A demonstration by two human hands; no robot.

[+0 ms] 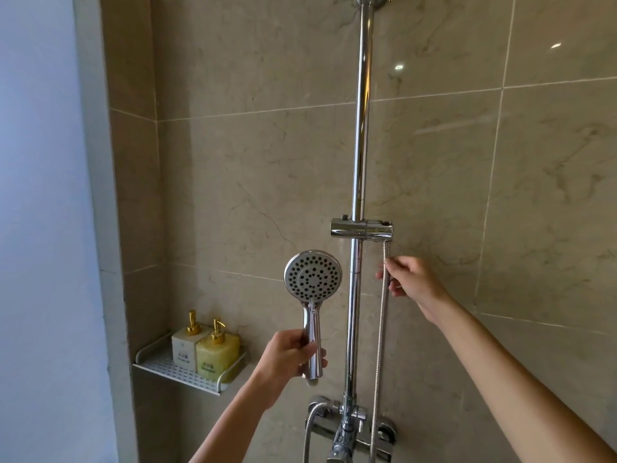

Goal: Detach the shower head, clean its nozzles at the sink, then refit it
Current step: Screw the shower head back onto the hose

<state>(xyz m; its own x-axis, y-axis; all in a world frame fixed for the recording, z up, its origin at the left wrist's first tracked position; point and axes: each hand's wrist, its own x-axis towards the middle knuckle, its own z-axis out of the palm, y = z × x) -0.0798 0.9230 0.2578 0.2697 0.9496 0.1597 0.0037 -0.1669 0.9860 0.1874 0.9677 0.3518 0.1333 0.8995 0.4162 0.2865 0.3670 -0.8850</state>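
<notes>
Shower head (313, 276) is off the rail, lower centre of frame, gripped by the left hand (289, 357) with fingers wrapped round the lower part of the chrome handle. Face with the nozzles points toward the camera. Long axis near vertical: head up, threaded end down, poking out just below the fist. No hose on that end that I can see, so it looks detached already.

Right hand (409, 283) is right of centre, pinching the metal hose (381, 315) just below the slider bracket (361, 228) on the riser rail (362, 128). Hose runs up into the bracket's cradle from the hand and hangs down toward the mixer valve (350, 426) at bottom centre. Whether its free end sits in the cradle, can't tell for certain.

Key geometry: head sits left of the rail, hose right of it, rail between the two hands. Left hand alone controls the head; right hand is well apart from it.

My read: detach step done, next is carrying the head to the sink, which isn't in view. Right hand needs to release the hose first. Risk: hose slipping out and swinging against the tile.

Lower left: wall shelf (160, 370) holding two pump bottles (203, 350), clear of both hands.
</notes>
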